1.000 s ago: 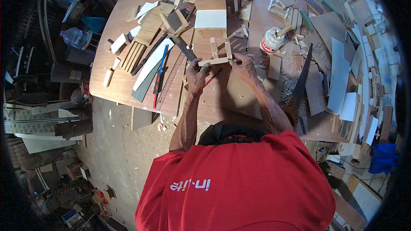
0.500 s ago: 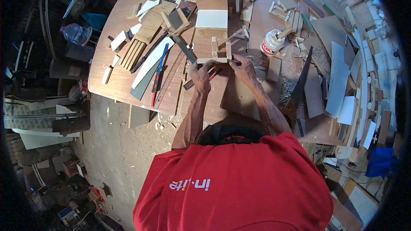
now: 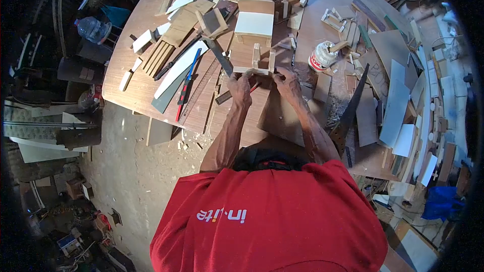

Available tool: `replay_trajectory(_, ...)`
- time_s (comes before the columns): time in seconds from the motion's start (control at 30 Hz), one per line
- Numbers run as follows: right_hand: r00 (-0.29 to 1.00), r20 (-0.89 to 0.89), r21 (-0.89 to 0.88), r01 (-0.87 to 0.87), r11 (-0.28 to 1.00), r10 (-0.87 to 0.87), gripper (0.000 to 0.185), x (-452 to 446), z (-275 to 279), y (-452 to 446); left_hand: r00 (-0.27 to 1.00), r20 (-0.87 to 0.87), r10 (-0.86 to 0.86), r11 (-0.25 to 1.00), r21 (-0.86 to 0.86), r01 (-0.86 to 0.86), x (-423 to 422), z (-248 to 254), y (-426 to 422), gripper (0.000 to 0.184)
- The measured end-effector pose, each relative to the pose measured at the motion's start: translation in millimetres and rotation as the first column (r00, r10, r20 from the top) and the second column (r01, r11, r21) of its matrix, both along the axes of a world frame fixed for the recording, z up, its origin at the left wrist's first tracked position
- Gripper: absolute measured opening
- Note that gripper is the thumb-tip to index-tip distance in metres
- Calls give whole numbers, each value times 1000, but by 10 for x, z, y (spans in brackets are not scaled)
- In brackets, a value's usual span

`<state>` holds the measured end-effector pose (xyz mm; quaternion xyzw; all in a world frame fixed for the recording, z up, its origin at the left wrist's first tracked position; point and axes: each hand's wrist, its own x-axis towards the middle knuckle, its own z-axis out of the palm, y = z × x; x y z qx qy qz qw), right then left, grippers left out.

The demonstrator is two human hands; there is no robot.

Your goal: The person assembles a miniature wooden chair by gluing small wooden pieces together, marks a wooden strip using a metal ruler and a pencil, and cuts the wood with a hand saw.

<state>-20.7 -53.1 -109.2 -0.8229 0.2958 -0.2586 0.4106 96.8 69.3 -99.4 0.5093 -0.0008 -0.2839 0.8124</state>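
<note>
Wooden frame sits on the table between the fingertips of the two hands, its light bar crossing just ahead of them. The left hand pinches the bar toward its left end, thumb against the near face. The right hand has its fingertips drawn together at the bar's right end; whether they grip it or merely press there, I cannot tell.

As for progress, the frame looks only partly made. One bar and two short posts show: the right post meets the bar beside the right fingertips, and the left post stands just beyond the bar, between the hands, though its joint is hidden. No second bar spans the posts' far ends, and no panel covers them, so those sides are open.

Counting outward from the fingers: one red pencil lies partly under the left hand, and one dark metal strip reaches away from the left fingertips. Directly beyond both hands stands one small chair with a white seat. Right of the right fingers are one glue jar with one stick in it and, nearer the body, one saw. Loose wood pieces around them are too many and too overlapped to count.
</note>
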Motion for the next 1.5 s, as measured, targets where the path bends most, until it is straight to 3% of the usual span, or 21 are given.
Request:
replay_trajectory(0.23, 1000, -1, 18, -12, 1000, 12, 23, -8, 72, 13, 999, 9, -39, 999, -12, 39, -1, 38, -2, 14)
replay_trajectory(0.37, 999, 28, 41, -43, 998, 42, 24, -26, 112, 21, 995, -68, -69, 996, 56, 73, -21, 120, 1, 14)
replay_trajectory(0.43, 1000, 13, -82, 12, 997, -11, 24, -47, 129, 47, 995, -64, -74, 995, 56, 77, -18, 138, 5, 14)
replay_trajectory(0.53, 997, 55, 18, 48, 999, -49, 22, -92, 56, 8, 994, -49, -99, 993, 61, 102, -19, 133, 18, 15)
replay_trajectory(0.73, 998, 2, 33, 65, 997, -65, 21, -232, 90, -10, 994, -11, -109, 993, 53, 110, -36, 170, 39, 19)
replay_trajectory(0.8, 998, -7, 16, 63, 998, -63, 22, -237, 100, -6, 993, -61, -99, 993, -63, 95, -30, 159, 30, 20)
replay_trajectory(0.97, 996, -22, 48, 83, 995, -82, 24, -230, 141, 80, 991, -84, -108, 994, -13, 107, -13, 133, 32, 17)
replay_trajectory(1.07, 983, -101, -5, 153, 988, -152, 26, -237, 103, 142, 986, -119, -116, 993, 17, 119, -18, 198, 61, 16)
replay_trajectory(1.13, 943, -333, 100, 68, 993, -31, 24, -207, 308, 252, 985, -116, -131, 991, 8, 133, -25, 209, 129, 15)
replay_trajectory(1.17, 943, -333, 102, 66, 993, -29, 24, -172, 296, 324, 990, -67, -122, 992, -24, 121, -26, 208, 171, 15)
replay_trajectory(1.27, 946, -315, -32, -89, 996, 74, 19, -43, 143, 510, 993, -8, -119, 993, -8, 119, 28, 188, 282, 15)
replay_trajectory(1.33, 942, -299, -303, -247, 920, 154, 21, 70, 67, 597, 992, 4, -124, 992, 40, 123, 102, 124, 350, 15)
replay_trajectory(1.37, 887, -421, -356, -353, 865, 188, 24, 91, 37, 602, 994, -10, -113, 993, 39, 114, 133, 91, 382, 15)
replay_trajectory(1.5, 899, -414, -478, -350, 806, 144, 30, 240, -43, 697, 995, 7, -102, 995, -14, 102, 220, 105, 488, 15)
